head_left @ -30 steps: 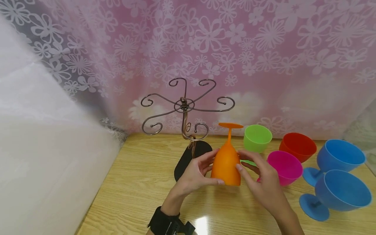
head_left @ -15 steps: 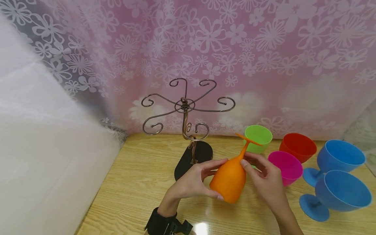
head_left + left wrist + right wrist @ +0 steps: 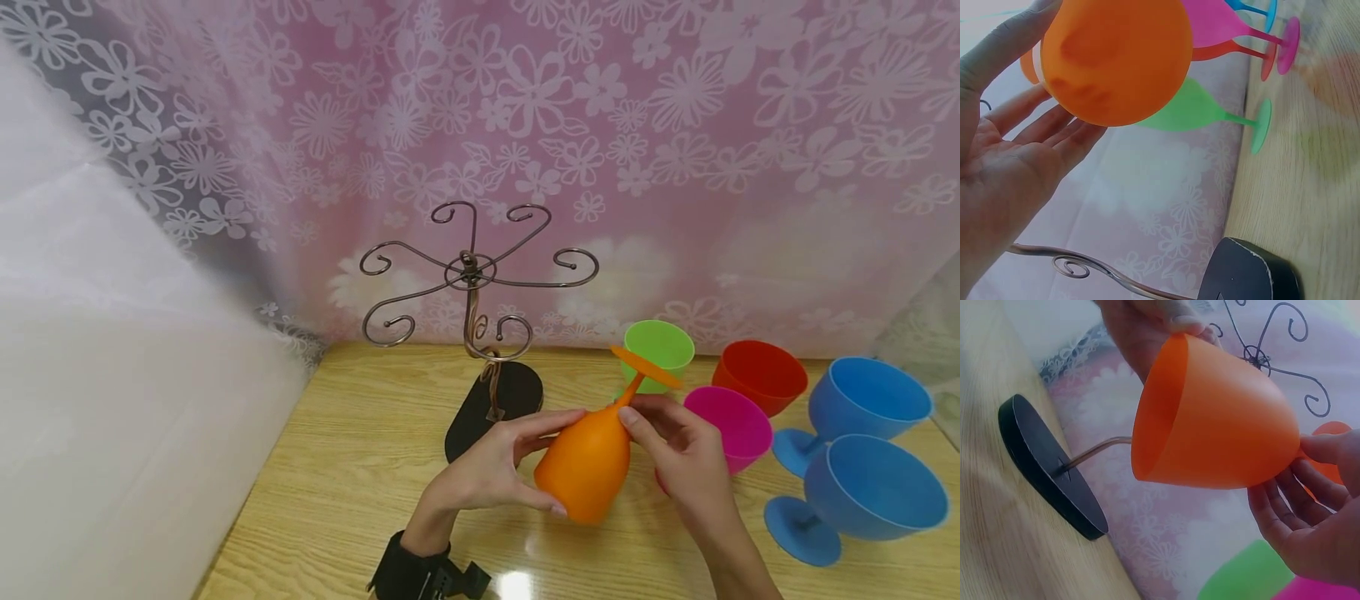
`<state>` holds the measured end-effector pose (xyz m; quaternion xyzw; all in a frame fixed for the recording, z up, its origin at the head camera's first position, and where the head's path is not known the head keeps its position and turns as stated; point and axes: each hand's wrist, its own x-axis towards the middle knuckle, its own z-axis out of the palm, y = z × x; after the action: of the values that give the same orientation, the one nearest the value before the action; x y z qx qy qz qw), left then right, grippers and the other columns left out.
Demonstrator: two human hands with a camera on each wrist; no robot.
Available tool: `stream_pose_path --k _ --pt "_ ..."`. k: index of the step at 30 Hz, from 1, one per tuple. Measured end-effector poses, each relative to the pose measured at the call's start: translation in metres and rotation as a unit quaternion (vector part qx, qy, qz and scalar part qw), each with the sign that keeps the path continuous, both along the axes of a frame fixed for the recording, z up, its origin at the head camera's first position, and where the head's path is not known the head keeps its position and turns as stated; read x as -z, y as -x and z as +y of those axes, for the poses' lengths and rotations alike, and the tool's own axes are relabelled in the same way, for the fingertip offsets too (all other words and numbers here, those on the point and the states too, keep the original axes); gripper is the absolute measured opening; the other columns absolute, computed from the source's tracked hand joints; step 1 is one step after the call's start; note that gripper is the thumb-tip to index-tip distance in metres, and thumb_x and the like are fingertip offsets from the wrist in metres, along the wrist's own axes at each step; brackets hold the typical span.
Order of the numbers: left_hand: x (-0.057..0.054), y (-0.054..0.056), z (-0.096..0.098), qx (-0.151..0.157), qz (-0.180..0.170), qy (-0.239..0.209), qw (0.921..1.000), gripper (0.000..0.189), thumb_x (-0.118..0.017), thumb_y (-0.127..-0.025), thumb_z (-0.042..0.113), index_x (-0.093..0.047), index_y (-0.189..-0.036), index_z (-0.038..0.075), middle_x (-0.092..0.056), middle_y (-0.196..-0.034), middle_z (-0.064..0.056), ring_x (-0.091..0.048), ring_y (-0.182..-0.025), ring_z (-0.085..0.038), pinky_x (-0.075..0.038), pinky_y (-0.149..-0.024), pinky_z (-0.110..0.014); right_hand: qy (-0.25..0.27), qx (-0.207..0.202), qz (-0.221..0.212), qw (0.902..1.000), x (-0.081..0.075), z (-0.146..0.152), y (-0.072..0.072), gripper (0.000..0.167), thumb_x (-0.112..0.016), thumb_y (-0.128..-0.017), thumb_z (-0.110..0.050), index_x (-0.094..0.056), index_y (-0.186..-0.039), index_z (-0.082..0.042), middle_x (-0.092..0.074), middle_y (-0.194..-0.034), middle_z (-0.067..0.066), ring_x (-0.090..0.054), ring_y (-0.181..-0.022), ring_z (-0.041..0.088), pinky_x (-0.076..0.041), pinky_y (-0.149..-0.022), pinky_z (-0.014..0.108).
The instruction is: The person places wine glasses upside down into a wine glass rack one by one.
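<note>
An orange plastic goblet (image 3: pixel 588 462) is held tilted, mouth down toward the lower left and round foot (image 3: pixel 647 367) up at the right. My left hand (image 3: pixel 498 467) grips the bowl near its rim, thumb on the near side and fingers on the far side. With thumb and fingers, my right hand (image 3: pixel 686 442) pinches it where the stem meets the bowl. The open mouth of the orange bowl (image 3: pixel 1216 419) shows in the right wrist view, above the table. Left of the goblet stands a metal glass rack (image 3: pixel 471 271) with curled hooks on a black base (image 3: pixel 517 392).
To the right stand upright goblets: green (image 3: pixel 660 350), magenta (image 3: pixel 727 425), red (image 3: pixel 759 375) and two blue ones, one behind (image 3: pixel 870 400) and one nearer (image 3: pixel 873 487). A floral curtain (image 3: pixel 525 125) hangs along the back of the wooden table (image 3: pixel 337 483).
The orange goblet has tipped from nearly upside down to a slant, its foot swinging right and its rim lower. My right hand has shifted from the bowl's side to the stem end.
</note>
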<state>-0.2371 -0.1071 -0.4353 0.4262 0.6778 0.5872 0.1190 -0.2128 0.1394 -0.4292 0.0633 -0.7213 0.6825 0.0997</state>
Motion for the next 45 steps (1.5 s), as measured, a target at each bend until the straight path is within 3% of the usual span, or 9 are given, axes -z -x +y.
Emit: stream_pose_path --k 8,15,18,25,28,34,36,41,45 --pt "0.001 0.0 -0.002 0.008 0.003 0.01 0.9999 0.095 -0.086 -0.077 -0.009 -0.039 -0.157 0.006 -0.045 -0.158 -0.006 -0.045 -0.142 -0.02 -0.039 -0.117 -0.038 0.055 -0.011 -0.019 0.9983 -0.001 -0.001 0.0 0.027 -0.07 -0.099 -0.009 -0.067 -0.119 0.008 -0.075 -0.104 0.002 -0.071 -0.096 0.015 -0.059 -0.085 0.023" --pt "0.002 0.003 -0.012 0.02 0.01 0.019 0.9996 0.097 -0.085 -0.078 -0.01 -0.035 -0.159 0.006 -0.042 -0.16 -0.006 -0.041 -0.146 -0.021 -0.036 -0.118 -0.041 0.057 -0.003 -0.026 0.998 -0.003 -0.003 -0.001 0.027 -0.071 -0.098 -0.01 -0.067 -0.118 0.008 -0.075 -0.102 0.001 -0.071 -0.096 0.015 -0.058 -0.085 0.022" --pt "0.002 0.005 -0.023 -0.013 0.008 0.024 0.9996 0.089 -0.083 -0.082 -0.007 -0.037 -0.158 0.004 -0.042 -0.16 -0.009 -0.042 -0.145 -0.026 -0.037 -0.117 -0.044 0.054 0.006 -0.025 0.9982 -0.003 -0.003 -0.001 0.027 -0.071 -0.098 -0.01 -0.068 -0.119 0.006 -0.075 -0.103 0.001 -0.07 -0.097 0.014 -0.058 -0.085 0.021" --pt "-0.001 0.011 -0.056 -0.13 -0.009 0.009 0.9915 0.058 -0.072 -0.095 0.001 -0.051 -0.149 0.003 -0.052 -0.15 -0.013 -0.053 -0.135 -0.032 -0.044 -0.113 -0.041 0.048 0.035 -0.02 0.998 -0.005 -0.002 -0.006 0.029 -0.073 -0.097 -0.011 -0.068 -0.121 0.004 -0.075 -0.102 0.0 -0.069 -0.098 0.015 -0.057 -0.085 0.019" --pt "-0.003 0.014 -0.065 -0.204 -0.001 -0.012 0.9789 0.04 -0.067 -0.099 0.002 -0.061 -0.138 0.001 -0.063 -0.137 -0.016 -0.061 -0.124 -0.03 -0.05 -0.106 -0.037 0.057 0.039 -0.005 0.9976 -0.007 -0.003 -0.006 0.027 -0.073 -0.096 -0.007 -0.069 -0.12 0.005 -0.075 -0.101 0.001 -0.068 -0.098 0.016 -0.057 -0.086 0.019" --pt "0.009 0.027 -0.065 -0.371 0.048 -0.046 0.9262 0.025 -0.069 -0.098 0.005 -0.07 -0.121 -0.005 -0.072 -0.115 -0.02 -0.071 -0.105 -0.033 -0.058 -0.094 -0.041 0.061 -0.013 0.061 0.9962 -0.017 -0.007 -0.002 0.028 -0.07 -0.096 0.0 -0.067 -0.124 0.005 -0.073 -0.108 0.01 -0.069 -0.106 0.021 -0.056 -0.092 0.025" --pt "0.016 0.032 -0.058 -0.399 0.057 -0.055 0.9134 0.03 -0.072 -0.096 0.005 -0.068 -0.124 -0.005 -0.071 -0.118 -0.021 -0.07 -0.108 -0.035 -0.057 -0.094 -0.045 0.055 -0.032 0.086 0.9942 -0.022 -0.009 -0.001 0.032 -0.068 -0.096 0.003 -0.065 -0.128 0.005 -0.072 -0.111 0.014 -0.069 -0.109 0.022 -0.056 -0.093 0.028" --pt "0.033 0.037 -0.035 -0.425 0.072 -0.067 0.9001 0.038 -0.073 -0.095 0.006 -0.067 -0.131 -0.004 -0.071 -0.123 -0.021 -0.07 -0.11 -0.037 -0.058 -0.091 -0.042 0.018 -0.042 0.136 0.9897 -0.035 -0.015 0.002 0.037 -0.067 -0.095 0.008 -0.065 -0.131 0.003 -0.073 -0.113 0.014 -0.07 -0.11 0.021 -0.055 -0.093 0.029" --pt "0.043 0.039 -0.023 -0.465 0.101 -0.08 0.8758 0.03 -0.07 -0.098 0.006 -0.07 -0.127 -0.003 -0.074 -0.115 -0.017 -0.074 -0.1 -0.029 -0.061 -0.081 -0.035 -0.001 -0.042 0.162 0.986 -0.047 -0.023 0.003 0.035 -0.067 -0.094 0.009 -0.067 -0.129 0.002 -0.073 -0.112 0.014 -0.07 -0.109 0.02 -0.056 -0.093 0.028"
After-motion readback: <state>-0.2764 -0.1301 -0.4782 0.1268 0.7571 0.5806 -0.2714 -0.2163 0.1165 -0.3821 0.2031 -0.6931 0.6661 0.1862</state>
